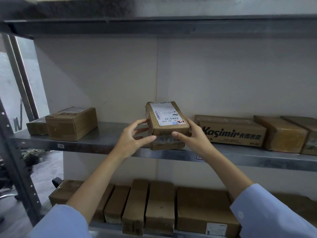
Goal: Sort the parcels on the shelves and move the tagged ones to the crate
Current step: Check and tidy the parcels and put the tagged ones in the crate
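A long brown parcel [167, 115] with a white shipping label and a small red tag [182, 121] marked "1-2" lies on top of a second brown parcel [168, 145] in the middle of the grey metal shelf [96, 145]. My right hand [193, 136] grips the tagged parcel's right side, thumb on its front edge. At its left side is my left hand [132, 140], fingers curved against that side and thumb at the front near the lower parcel. No crate is in view.
A "Kasimir" printed carton [231, 133] and two brown boxes [283, 134] lie to the right on the same shelf. Two cardboard boxes [72, 124] sit at the left. Several brown parcels [159, 208] fill the lower shelf. A perforated rack post [18, 165] stands at the left.
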{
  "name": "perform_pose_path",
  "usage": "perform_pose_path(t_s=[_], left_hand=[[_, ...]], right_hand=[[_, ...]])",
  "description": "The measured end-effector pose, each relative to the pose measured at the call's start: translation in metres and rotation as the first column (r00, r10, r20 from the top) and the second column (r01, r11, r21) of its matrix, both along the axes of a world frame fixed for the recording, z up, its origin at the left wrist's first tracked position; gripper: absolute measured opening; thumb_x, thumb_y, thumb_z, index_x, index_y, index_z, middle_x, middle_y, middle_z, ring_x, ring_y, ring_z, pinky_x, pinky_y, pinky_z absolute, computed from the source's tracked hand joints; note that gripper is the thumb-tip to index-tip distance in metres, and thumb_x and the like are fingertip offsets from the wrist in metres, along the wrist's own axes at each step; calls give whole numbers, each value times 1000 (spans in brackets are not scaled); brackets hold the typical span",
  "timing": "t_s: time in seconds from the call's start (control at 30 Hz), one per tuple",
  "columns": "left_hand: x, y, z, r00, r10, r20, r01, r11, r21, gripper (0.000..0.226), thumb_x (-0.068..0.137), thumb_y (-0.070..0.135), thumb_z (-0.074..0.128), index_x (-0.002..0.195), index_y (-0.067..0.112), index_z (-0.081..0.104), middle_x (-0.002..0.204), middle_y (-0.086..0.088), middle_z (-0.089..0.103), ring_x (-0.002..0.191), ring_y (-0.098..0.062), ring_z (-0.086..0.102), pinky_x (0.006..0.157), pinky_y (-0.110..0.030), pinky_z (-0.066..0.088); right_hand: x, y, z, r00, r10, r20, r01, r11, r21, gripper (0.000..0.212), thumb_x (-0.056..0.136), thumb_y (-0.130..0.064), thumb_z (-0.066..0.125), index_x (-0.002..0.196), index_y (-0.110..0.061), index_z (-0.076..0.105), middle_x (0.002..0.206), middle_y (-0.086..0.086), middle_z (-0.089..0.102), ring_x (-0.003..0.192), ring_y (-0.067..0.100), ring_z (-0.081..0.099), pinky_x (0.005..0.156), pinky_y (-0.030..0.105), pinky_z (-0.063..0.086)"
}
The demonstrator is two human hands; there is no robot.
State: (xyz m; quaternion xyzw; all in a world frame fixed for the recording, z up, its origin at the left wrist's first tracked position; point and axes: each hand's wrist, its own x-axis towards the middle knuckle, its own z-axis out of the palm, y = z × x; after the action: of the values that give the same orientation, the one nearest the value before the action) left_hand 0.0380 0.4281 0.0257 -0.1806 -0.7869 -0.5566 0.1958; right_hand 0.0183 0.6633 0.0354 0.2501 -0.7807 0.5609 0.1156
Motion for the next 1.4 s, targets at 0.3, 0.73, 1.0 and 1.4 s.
perform_pose_path(t_s=[0.3, 0.73, 1.0, 1.4], left_hand=[[-18, -21, 7, 994, 91, 59, -94, 994, 58, 74, 72, 22, 83, 137, 28, 47, 142, 12, 49, 126, -8, 51, 94, -22, 43], [-23, -23, 0, 988, 118, 99, -123, 992, 42, 88, 65, 13, 89, 141, 16, 45, 141, -6, 48, 128, -22, 50, 110, -38, 42], [-18, -25, -10, 944, 323, -67, -316, 943, 101, 65, 62, 14, 91, 117, 21, 57, 117, -1, 60, 112, -16, 59, 93, -33, 53], [-3, -25, -8, 899, 421, -118, -424, 906, -5, 55, 68, 29, 88, 111, 27, 54, 117, 12, 57, 110, -7, 52, 81, -12, 40]], right_hand=[[-4, 11, -7, 993, 81, 90, -85, 995, 43, 36, 90, -18, 67, 120, -34, 54, 109, -25, 69, 105, -8, 61, 79, 12, 51], [-17, 16, -4, 996, -74, -54, 80, 990, 118, 68, 74, -41, 75, 134, -16, 53, 127, -2, 63, 119, 15, 59, 100, 41, 51], [-15, 1, -6, 957, -259, -128, 269, 960, 72, 49, 76, -28, 83, 117, -21, 56, 109, -8, 61, 98, 5, 61, 75, 13, 45], [-7, -17, -9, 985, -169, -40, 172, 980, 98, 62, 77, -46, 77, 129, -23, 53, 117, -14, 62, 106, 7, 62, 92, 30, 52]])
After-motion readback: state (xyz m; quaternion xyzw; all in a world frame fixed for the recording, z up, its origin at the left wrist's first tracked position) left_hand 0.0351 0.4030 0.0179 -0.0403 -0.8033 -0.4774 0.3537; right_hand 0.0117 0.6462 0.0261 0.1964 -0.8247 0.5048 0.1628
